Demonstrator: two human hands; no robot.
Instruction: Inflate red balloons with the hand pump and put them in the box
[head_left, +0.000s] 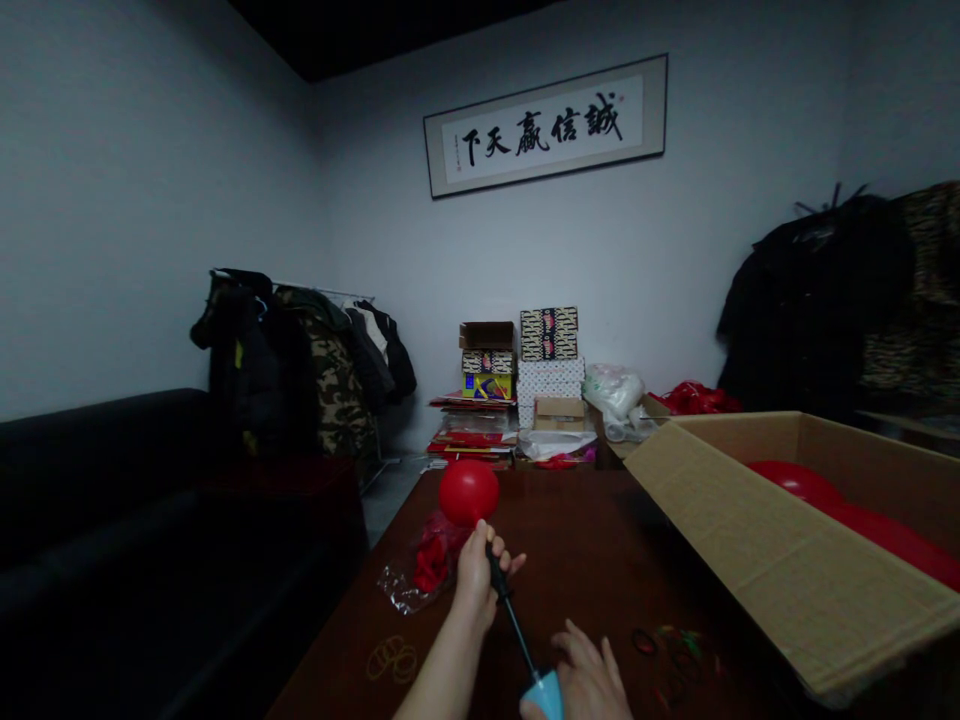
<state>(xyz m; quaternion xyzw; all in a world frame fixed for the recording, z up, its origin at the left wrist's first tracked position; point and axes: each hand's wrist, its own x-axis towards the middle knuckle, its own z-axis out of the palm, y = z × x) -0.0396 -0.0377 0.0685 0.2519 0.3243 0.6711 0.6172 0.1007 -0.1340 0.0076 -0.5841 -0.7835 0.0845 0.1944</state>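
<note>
A small round red balloon (469,492), partly inflated, stands above my left hand (478,570). My left fingers pinch its neck at the black tip of a hand pump (517,632). The pump slants down to the right, a thin rod joining its black end to a light blue part. Over that blue part lies my right hand (583,678), its thumb against it and its other fingers stretched out. Behind my left wrist, a clear plastic bag with red balloons (430,565) rests on the brown table (570,530).
An open cardboard box (780,540) holding large red balloons stands at the right. Yellow rubber bands (392,660) lie at the table's left, coloured bands (682,645) at its right. Stacked boxes (550,380) stand at the back. A black sofa (105,500) is on the left.
</note>
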